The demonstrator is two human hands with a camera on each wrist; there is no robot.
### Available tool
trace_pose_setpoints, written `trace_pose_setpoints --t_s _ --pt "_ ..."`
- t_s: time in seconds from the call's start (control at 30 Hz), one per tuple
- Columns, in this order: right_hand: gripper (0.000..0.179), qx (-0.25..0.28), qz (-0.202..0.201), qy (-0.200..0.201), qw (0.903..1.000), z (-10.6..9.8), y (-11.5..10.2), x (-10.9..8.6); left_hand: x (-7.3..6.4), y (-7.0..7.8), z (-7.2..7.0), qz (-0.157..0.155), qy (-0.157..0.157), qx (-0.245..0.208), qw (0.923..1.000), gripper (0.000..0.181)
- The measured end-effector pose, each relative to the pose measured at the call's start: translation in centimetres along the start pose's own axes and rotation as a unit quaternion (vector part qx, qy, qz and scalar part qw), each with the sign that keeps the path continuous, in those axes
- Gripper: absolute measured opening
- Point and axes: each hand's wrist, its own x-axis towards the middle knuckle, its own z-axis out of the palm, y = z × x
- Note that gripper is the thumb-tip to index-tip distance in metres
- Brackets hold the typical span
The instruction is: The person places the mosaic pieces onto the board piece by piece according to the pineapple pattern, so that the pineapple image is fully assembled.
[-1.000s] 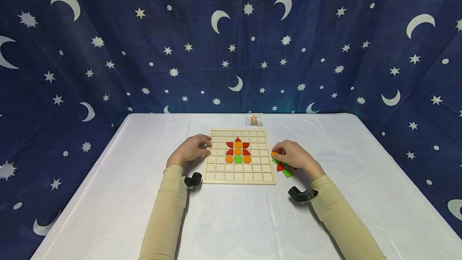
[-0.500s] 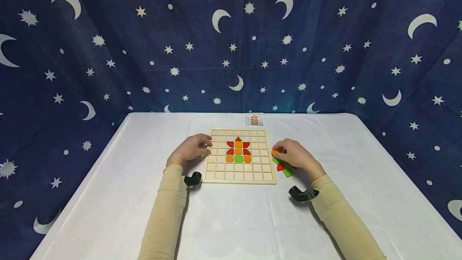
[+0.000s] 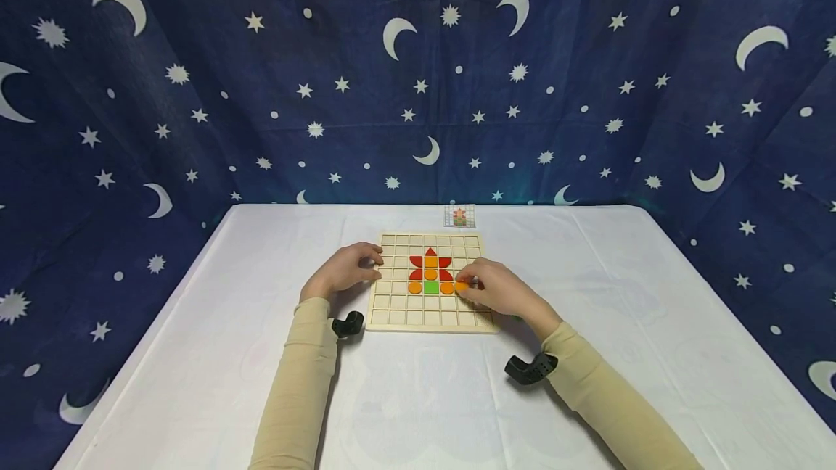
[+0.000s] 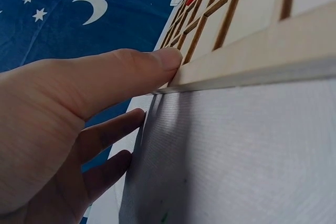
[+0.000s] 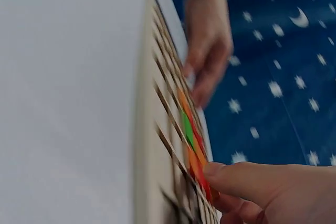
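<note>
The pale wooden grid board [image 3: 427, 321] lies on the white table. Its middle squares hold red, orange and green pieces: a red triangle [image 3: 430, 252], red curved pieces [image 3: 416, 262], an orange square [image 3: 431, 262], orange discs [image 3: 415, 288] and a green square [image 3: 431, 288]. Over the board's right half, my right hand [image 3: 499, 287] pinches an orange piece [image 3: 461, 287], beside the rightmost disc; the fingers cover part of its outline. My left hand [image 3: 346, 269] is at the board's left edge. In the left wrist view its thumb [image 4: 131, 69] rests on the rim, with the other fingers relaxed.
A small pattern card [image 3: 460, 216] with a coloured figure lies behind the board. A bit of green [image 3: 516, 318] shows under the right wrist, where the loose pieces are mostly hidden. A dark blue star-and-moon curtain [image 3: 418, 93] hangs behind the table.
My right hand has moved left from the loose pieces beside the board to over its right half, carrying the orange piece. The left hand stays at the edge.
</note>
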Motion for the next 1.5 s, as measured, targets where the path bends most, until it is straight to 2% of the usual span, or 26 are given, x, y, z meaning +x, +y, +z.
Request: trace_pose_setpoints --t_s 0.17,0.33,0.73,0.9,1.1,1.33,1.5 --pt "0.021 -0.026 -0.052 -0.009 0.9983 1.5 -2.4 0.6 0.0 0.0 0.0 -0.003 0.000 0.000 1.0000 0.027" --pt "0.017 -0.051 -0.076 -0.002 0.9958 2.3 -3.6 1.1 0.1 0.0 0.0 -0.002 0.001 0.004 1.0000 0.026" --pt "0.014 -0.059 -0.042 -0.010 0.9973 3.1 -3.8 1.3 0.0 0.1 0.0 -0.004 0.001 0.007 1.0000 0.027" --pt "0.014 -0.058 -0.045 -0.002 0.9973 3.0 -3.7 1.2 -0.1 0.1 0.0 -0.003 0.002 0.006 1.0000 0.027" --pt "0.021 -0.038 -0.027 -0.005 0.9989 0.9 -2.5 0.6 0.0 0.1 0.0 -0.006 0.000 0.003 1.0000 0.027" --pt "0.029 -0.033 0.057 -0.053 0.9965 -3.2 0.6 -0.7 0.0 0.1 -0.1 -0.006 -0.001 0.000 1.0000 0.027" --pt "0.032 -0.048 0.096 -0.076 0.9914 -4.0 2.4 -1.4 -0.1 0.1 0.0 -0.003 -0.002 0.002 1.0000 0.026"
